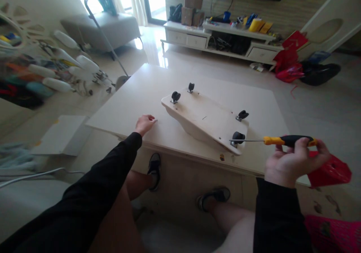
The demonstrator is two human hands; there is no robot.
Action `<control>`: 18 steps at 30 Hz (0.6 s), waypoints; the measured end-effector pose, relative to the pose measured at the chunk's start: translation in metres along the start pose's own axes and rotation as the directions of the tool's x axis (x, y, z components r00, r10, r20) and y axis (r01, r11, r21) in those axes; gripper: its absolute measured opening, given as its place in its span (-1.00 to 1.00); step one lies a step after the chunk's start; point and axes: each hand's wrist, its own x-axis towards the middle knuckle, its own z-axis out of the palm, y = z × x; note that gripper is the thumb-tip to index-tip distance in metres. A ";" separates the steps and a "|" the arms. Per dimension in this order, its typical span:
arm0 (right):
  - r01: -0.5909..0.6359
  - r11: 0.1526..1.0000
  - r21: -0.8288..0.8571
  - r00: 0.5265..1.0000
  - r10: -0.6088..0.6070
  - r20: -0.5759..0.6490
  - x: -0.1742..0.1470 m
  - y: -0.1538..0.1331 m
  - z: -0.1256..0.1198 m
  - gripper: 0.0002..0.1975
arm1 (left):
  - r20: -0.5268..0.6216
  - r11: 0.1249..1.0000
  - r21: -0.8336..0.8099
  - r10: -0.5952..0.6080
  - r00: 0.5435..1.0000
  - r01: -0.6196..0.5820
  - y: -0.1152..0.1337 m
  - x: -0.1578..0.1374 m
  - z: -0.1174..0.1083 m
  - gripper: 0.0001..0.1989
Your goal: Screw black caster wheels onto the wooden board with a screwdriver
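My right hand (296, 160) is closed round the yellow and black handle of a screwdriver (290, 140), held level with its shaft pointing left. The tip overlaps the nearest black caster (238, 137) in view; I cannot tell whether they touch. That caster sits on an upturned cream board (208, 119) with casters at its corners, lying on the white table. Left of the board, my left hand (144, 124) rests at the tabletop with its fingers pinched. A tiny dark thing shows at the fingertips, too small to name.
The white table (126, 102) spans the middle, its front edge above my feet. On the right hangs a red bag (329, 170) by the table corner. A white TV cabinet (197, 41) with clutter stands at the back, and a grey bench (101, 31) at back left.
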 end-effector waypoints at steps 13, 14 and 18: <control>-0.138 0.988 0.076 0.990 0.138 0.000 -0.009 -0.001 -0.002 -0.46 | -0.006 1.000 0.009 0.014 1.000 -0.014 -0.007 0.012 0.014 -0.80; -0.143 0.986 0.084 0.990 0.144 -0.005 -0.009 -0.002 -0.001 -0.46 | -0.006 1.000 0.002 0.012 1.000 -0.012 -0.005 0.014 0.014 -0.77; -0.178 0.977 0.118 0.984 0.179 -0.001 -0.012 -0.004 0.004 -0.50 | -0.062 0.997 0.005 0.076 0.995 -0.076 0.013 0.011 0.014 -0.68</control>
